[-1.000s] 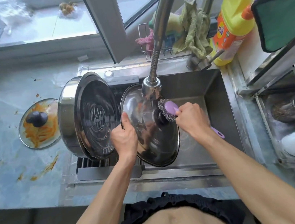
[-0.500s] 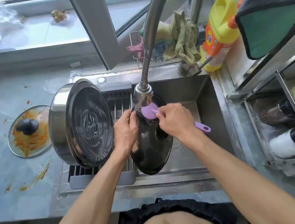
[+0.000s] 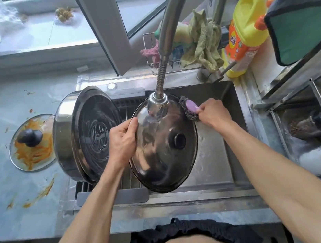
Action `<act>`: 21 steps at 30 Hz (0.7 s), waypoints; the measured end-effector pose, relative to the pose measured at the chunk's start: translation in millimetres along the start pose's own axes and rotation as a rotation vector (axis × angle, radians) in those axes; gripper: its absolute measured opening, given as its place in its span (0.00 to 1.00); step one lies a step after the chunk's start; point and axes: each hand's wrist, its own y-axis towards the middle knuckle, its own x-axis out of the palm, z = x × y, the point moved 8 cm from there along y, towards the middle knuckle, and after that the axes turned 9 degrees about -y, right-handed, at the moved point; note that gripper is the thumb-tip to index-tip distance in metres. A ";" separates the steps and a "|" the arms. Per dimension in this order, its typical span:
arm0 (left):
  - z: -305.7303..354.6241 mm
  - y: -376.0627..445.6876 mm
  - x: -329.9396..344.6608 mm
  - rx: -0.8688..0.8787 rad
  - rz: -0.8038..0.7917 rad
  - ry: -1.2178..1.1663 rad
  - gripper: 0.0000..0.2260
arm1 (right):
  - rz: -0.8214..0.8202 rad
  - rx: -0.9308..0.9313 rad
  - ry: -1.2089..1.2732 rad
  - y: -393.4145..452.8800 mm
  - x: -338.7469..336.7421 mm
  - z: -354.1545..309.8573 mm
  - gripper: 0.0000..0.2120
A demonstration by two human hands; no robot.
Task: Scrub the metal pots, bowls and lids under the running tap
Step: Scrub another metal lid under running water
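The lid (image 3: 160, 152) is glossy, wet metal with a dark knob (image 3: 179, 140). The scourer (image 3: 189, 111) is rough steel wire on smooth purple plastic. The pot (image 3: 65, 138) and sink (image 3: 215, 167) are shiny steel. The rag (image 3: 202, 43) is soft cloth.

**Steel greys, one purple handle at your sink**

Your metal lid (image 3: 163, 152) gleams dark silver around a black knob (image 3: 179, 140). The scrubber (image 3: 190, 110) pairs grey wire mesh with a lilac handle. The upended pot (image 3: 87, 134) shows concentric rings embossed on its dark base. Orange shreds streak the glass lid (image 3: 31, 143) on the pale blue marbled desk (image 3: 7, 196). Behind stand a yellow-and-orange detergent bottle (image 3: 245, 31) and an olive-green cloth (image 3: 202, 41).
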 end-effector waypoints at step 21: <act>-29.2 -19.1 -13.8 -0.306 0.523 -0.323 0.17 | -0.042 0.090 -0.074 -130.1 47.0 61.1 0.16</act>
